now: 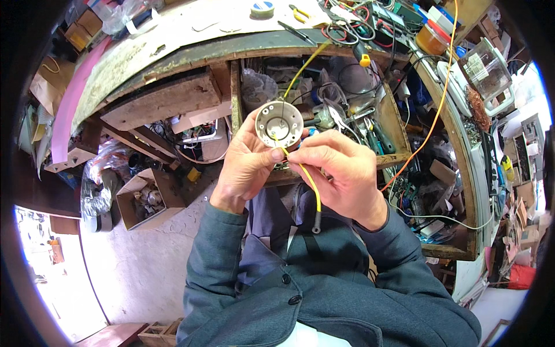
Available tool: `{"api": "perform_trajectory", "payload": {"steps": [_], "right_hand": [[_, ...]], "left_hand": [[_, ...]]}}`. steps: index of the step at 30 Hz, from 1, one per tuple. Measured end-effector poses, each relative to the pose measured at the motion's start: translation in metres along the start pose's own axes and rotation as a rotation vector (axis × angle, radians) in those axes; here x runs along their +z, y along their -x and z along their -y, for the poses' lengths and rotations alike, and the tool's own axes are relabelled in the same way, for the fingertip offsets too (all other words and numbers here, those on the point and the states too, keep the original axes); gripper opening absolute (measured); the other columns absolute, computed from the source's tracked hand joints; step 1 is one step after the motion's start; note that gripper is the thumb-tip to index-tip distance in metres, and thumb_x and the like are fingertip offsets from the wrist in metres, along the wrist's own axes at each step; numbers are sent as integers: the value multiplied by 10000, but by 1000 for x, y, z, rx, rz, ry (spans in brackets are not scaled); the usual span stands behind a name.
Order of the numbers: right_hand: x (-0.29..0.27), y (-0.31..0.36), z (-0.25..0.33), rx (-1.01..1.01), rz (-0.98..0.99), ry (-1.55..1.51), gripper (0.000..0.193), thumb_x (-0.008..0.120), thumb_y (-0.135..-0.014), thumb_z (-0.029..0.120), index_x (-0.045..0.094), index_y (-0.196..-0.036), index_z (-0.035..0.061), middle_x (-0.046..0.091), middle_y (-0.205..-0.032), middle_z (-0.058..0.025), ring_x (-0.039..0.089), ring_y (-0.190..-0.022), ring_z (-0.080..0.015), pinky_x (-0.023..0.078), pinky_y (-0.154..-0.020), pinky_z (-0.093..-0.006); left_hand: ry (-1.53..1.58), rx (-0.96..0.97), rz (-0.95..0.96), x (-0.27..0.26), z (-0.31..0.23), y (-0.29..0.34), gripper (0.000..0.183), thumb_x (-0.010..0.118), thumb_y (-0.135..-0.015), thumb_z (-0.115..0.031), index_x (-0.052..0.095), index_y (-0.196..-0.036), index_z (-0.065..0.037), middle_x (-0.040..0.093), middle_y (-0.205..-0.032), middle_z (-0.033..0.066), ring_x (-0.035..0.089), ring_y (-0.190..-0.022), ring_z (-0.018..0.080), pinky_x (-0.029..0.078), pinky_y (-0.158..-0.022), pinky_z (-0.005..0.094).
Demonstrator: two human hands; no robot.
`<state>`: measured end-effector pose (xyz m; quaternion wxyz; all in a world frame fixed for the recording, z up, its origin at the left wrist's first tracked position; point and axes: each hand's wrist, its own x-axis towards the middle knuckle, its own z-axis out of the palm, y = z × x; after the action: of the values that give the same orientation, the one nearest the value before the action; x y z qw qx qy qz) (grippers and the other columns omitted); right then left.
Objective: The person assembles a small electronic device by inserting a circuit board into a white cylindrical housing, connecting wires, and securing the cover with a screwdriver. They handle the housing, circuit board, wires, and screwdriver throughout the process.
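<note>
My left hand [245, 160] is closed round a round, pale metal housing [280, 124], its hollow side turned up. Screw holes and small posts show inside it. A yellow wire [313, 184] passes at the housing's near rim and hangs toward my lap, ending in a dark sleeve with a ring terminal [317, 224]. Thumb and fingers of my right hand [341, 170] pinch this wire close to the rim, beside my left thumb. Beyond the housing, another yellow length [302, 73] runs up toward the bench edge; whether it is the same wire I cannot tell.
An open drawer [396, 130] full of tools, bags and cables lies just beyond my hands. On the bench top [173, 37] are a tape roll [262, 10], pliers [299, 14] and tangled test leads. An orange cord [430, 136] crosses at right. A cardboard box [149, 198] stands low at left.
</note>
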<state>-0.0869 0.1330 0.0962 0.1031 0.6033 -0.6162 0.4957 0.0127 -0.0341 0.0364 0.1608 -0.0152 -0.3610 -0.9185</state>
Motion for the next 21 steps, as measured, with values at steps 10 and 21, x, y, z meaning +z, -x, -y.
{"api": "perform_trajectory", "payload": {"steps": [10, 21], "right_hand": [[-1, 10, -5, -131, 1, 79, 263, 881, -768, -35, 789, -1009, 18, 752, -900, -116, 753, -761, -266, 602, -644, -340], [-1, 25, -9, -207, 110, 237, 233, 779, -833, 42, 784, -1065, 18, 763, -1002, -118, 741, -769, -256, 600, -640, -353]], "left_hand": [[-33, 16, 18, -1, 2, -1, 873, 952, -806, -144, 493, -1536, -7, 661, -1427, 175, 651, -1340, 386, 509, -1175, 510], [-126, 17, -3, 4, 3, 0, 787, 880, -865, -108, 484, -1533, 21, 646, -1430, 192, 682, -1287, 371, 560, -1120, 474]]}}
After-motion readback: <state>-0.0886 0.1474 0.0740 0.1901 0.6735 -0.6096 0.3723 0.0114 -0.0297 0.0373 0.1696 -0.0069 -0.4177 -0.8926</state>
